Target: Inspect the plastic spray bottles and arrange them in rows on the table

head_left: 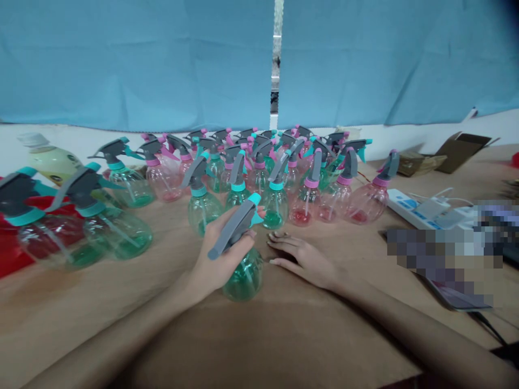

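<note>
My left hand (223, 256) is wrapped round the neck of a green spray bottle (244, 278) with a grey and turquoise trigger head. The bottle stands upright on the table, its nozzle pointing away from me. To its right, my right hand (306, 259) rests palm down on the tabletop, fingers stretched out, holding nothing. Just beyond both hands are more spray bottles, among them a green one (274, 208) with a turquoise collar and a pink one (302, 208) with a pink collar. My fingers hide the held bottle's neck.
Several green spray bottles (117, 235) stand at the left by a red sheet (12, 254) and a capped yellowish bottle (52, 162). On the right lie a white power strip (421, 210), a phone-like device (466, 294) and an open cardboard box (458, 151). A blue cloth (141, 65) hangs behind.
</note>
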### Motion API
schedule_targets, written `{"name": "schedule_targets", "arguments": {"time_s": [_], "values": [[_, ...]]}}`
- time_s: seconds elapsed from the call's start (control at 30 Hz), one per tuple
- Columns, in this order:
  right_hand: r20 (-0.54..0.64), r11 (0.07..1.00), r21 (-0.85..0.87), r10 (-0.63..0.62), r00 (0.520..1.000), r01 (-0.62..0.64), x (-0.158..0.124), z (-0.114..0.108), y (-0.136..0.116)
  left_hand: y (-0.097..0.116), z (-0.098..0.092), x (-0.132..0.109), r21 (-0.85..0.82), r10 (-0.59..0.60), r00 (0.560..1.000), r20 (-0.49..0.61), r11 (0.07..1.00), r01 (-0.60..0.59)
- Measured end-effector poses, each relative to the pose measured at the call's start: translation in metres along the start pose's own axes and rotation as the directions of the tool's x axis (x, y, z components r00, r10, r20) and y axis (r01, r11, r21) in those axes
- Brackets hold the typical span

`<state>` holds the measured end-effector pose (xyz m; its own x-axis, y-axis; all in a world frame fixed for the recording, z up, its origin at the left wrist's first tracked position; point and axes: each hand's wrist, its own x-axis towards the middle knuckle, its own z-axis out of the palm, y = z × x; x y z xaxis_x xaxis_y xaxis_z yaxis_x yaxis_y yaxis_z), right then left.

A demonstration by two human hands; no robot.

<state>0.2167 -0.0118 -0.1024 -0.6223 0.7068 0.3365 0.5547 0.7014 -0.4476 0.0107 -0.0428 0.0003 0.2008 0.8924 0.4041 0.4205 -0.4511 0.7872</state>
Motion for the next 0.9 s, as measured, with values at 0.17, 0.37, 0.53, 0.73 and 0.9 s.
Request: {"name": "schedule_targets", "arguments": {"time_s": [0.17,0.37,0.53,0.73,0.9], "values": [[0.009,1.0,0.0,0.002,1.0,-0.002,-0.0002,0.0001,-0.0002,0.0031,-0.0005,0.001,-0.023,-0.002,1.0,0.01,1.0,0.002],[0.005,1.0,-0.002,0.006,1.0,-0.006,-0.0002,-0.0003,-0.0009,0.003,-0.0012,0.0016,-0.03,0.008,1.0,0.018,1.0,-0.008],[0.001,1.0,-0.007,0.001,1.0,-0.001,-0.0005,0.0,-0.0004,0.0038,-0.0022,0.002,0.038,0.037,0.999,0.019,0.999,-0.038],[-0.012,1.0,0.001,-0.009,1.0,0.009,-0.0003,-0.0001,-0.0001,0.003,-0.0041,0.0019,0.065,0.046,0.999,0.019,0.997,-0.047],[-0.004,1.0,-0.002,-0.013,1.0,0.013,-0.0003,0.0011,0.001,0.0009,-0.004,0.0017,0.046,0.092,0.996,0.005,0.995,-0.092]]}}
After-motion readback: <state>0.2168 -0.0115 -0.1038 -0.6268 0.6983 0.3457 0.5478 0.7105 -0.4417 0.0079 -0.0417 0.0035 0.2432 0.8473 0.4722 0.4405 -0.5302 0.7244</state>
